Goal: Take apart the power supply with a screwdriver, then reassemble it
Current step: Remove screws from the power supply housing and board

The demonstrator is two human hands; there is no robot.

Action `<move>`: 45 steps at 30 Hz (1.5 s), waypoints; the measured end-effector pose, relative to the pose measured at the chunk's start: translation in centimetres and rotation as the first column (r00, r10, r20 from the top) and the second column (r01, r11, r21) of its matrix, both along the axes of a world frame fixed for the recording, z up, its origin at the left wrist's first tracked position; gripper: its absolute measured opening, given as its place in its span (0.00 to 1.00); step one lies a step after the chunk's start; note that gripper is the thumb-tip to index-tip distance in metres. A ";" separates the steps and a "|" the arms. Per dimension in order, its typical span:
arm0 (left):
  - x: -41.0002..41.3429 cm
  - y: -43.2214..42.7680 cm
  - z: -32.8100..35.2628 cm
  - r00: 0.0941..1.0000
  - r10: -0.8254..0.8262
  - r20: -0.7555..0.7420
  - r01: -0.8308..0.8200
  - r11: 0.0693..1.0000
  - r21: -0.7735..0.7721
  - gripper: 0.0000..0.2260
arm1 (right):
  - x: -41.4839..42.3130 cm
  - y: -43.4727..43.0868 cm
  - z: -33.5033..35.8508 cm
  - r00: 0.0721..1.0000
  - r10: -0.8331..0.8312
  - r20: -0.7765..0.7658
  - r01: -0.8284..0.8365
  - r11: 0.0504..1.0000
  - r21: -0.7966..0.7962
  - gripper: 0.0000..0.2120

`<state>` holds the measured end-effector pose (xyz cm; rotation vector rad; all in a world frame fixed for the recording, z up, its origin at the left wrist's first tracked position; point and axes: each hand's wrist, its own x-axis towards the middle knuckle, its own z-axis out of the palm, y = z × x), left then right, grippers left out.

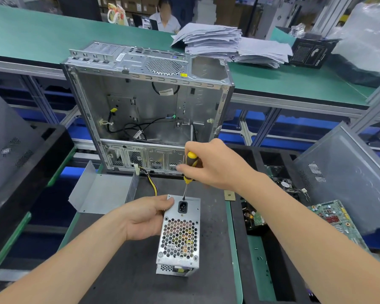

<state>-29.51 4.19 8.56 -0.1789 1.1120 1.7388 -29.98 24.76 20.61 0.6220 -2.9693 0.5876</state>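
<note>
— Your left forearm (70, 266) runs up to the left grip (145, 218). It pinches the upper left edge of the power supply (180, 235), thumb on the top face. Good brace. The PSU stands on end on the dark tabletop (130, 277), grille face up, just in front of the open PC case (149, 102).

— Agreed. Your right grip (213, 165) is curled round the yellow-black handle of the screwdriver (191, 161). The tip sits on a screw (183, 198) at the far edge, just beyond the power socket (182, 206). Can't tell if that screw is coming out or going in, so treat it the same either way.

— You've got a tall box on a small footprint, so it'll prob. rock when you torque it. Squeeze w/ the left and push down a bit.

— Also line the shaft up w/ the screw axis. From here it leans slightly toward your right grip. If the tip isn't fully seated it'll likely cam out and chew the head.

— So press first, then turn, slow, from the wrist. Don't let the tip skate toward the socket.

— One more: a small screw gets lost fast. If it comes free, park it on the bent grey cover plate (101, 194) to your left, not loose on the tabletop.
</note>
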 end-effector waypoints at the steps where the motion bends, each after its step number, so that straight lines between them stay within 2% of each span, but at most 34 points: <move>1: 0.0 0.0 -0.1 1.000 0.001 0.005 -0.001 1.000 0.003 0.17 | -0.2 -0.2 0.0 0.999 -0.033 -0.033 0.035 0.997 0.068 0.22; 3: -0.1 -0.1 -0.2 1.000 0.007 0.015 -0.007 1.000 0.007 0.17 | -0.5 -0.7 0.2 0.994 -0.036 -0.105 0.050 0.989 0.139 0.23; 4: 0.0 -0.1 -0.2 1.000 0.010 0.018 -0.010 1.000 0.009 0.17 | -0.5 -0.9 0.2 0.995 -0.005 -0.100 0.016 0.994 0.108 0.18; 6: 0.0 -0.1 -0.2 1.000 0.010 0.018 -0.010 1.000 0.013 0.17 | -0.4 -1.1 0.5 0.996 0.077 -0.033 -0.076 0.997 0.031 0.06; 9: 0.0 -0.2 -0.3 1.000 0.010 0.021 -0.010 1.000 0.015 0.17 | -0.3 -1.1 1.0 0.984 0.173 0.047 -0.176 0.982 0.071 0.04; 11: 0.1 -0.2 -0.3 1.000 0.016 0.022 -0.016 1.000 0.015 0.17 | -0.2 -0.7 1.6 0.977 0.181 0.113 -0.192 0.976 0.100 0.02; 13: 0.1 -0.2 -0.3 1.000 0.017 0.021 -0.017 1.000 0.011 0.17 | -0.2 -0.4 2.1 0.975 0.161 0.151 -0.180 0.976 0.122 0.06; 16: 0.0 -0.1 -0.2 1.000 0.016 0.016 -0.016 1.000 0.000 0.17 | -0.2 -0.7 2.2 0.985 0.110 0.134 -0.135 0.972 0.194 0.03; 18: 0.0 -0.2 -0.2 1.000 0.017 0.017 -0.017 1.000 -0.004 0.17 | -0.1 -1.2 2.1 0.990 0.082 0.117 -0.109 0.962 0.250 0.09; 22: 0.0 -0.2 0.0 0.999 0.028 0.024 -0.028 1.000 -0.005 0.16 | 0.2 -1.1 2.7 0.970 0.097 0.224 -0.146 0.967 0.210 0.06; 25: 0.0 -0.2 0.0 0.999 0.025 0.028 -0.025 1.000 -0.002 0.16 | 0.2 -1.3 3.1 0.964 0.058 0.261 -0.123 0.963 0.239 0.09; 27: 0.0 -0.2 0.0 0.999 0.018 0.029 -0.018 1.000 0.003 0.17 | 0.1 -1.8 3.0 0.984 -0.017 0.178 -0.048 0.934 0.354 0.16; 28: 0.0 -0.2 0.0 0.999 0.016 0.028 -0.016 1.000 0.003 0.16 | 0.0 -2.0 2.8 0.995 -0.041 0.089 -0.003 0.895 0.446 0.18; 30: 0.0 -0.2 -0.1 0.999 0.020 0.031 -0.020 1.000 0.000 0.16 | 0.1 -2.2 2.7 0.999 -0.021 -0.050 0.045 0.832 0.553 0.23; 32: 0.1 -0.2 -0.1 0.999 0.027 0.033 -0.027 1.000 0.001 0.17 | 0.4 -2.0 2.7 1.000 0.026 -0.003 -0.021 0.867 0.497 0.21; 34: 0.1 -0.2 -0.1 0.999 0.033 0.035 -0.033 0.999 0.003 0.17 | 0.6 -1.7 2.8 0.977 0.096 0.189 -0.147 0.950 0.276 0.07; 35: 0.1 -0.2 -0.1 0.999 0.037 0.037 -0.037 0.999 0.003 0.17 | 0.7 -1.5 2.8 0.953 0.144 0.267 -0.202 0.959 0.201 0.03; 36: 0.0 -0.1 -0.2 0.998 0.040 0.038 -0.040 0.999 0.003 0.17 | 0.7 -1.4 3.0 0.936 0.190 0.295 -0.246 0.955 0.165 0.07; 39: 0.1 0.0 -0.1 0.999 0.037 0.036 -0.037 0.999 0.008 0.17 | 0.7 -1.4 2.9 0.958 0.185 0.217 -0.227 0.956 0.187 0.04; 43: 0.1 -0.2 -0.1 0.999 0.025 0.025 -0.025 0.999 0.021 0.16 | 0.9 -2.0 2.4 0.996 0.094 0.007 -0.088 0.908 0.410 0.17; 45: 0.1 -0.2 -0.2 0.999 0.028 0.027 -0.029 0.999 0.026 0.17 | 1.1 -2.0 2.3 0.994 0.101 0.030 -0.105 0.922 0.373 0.15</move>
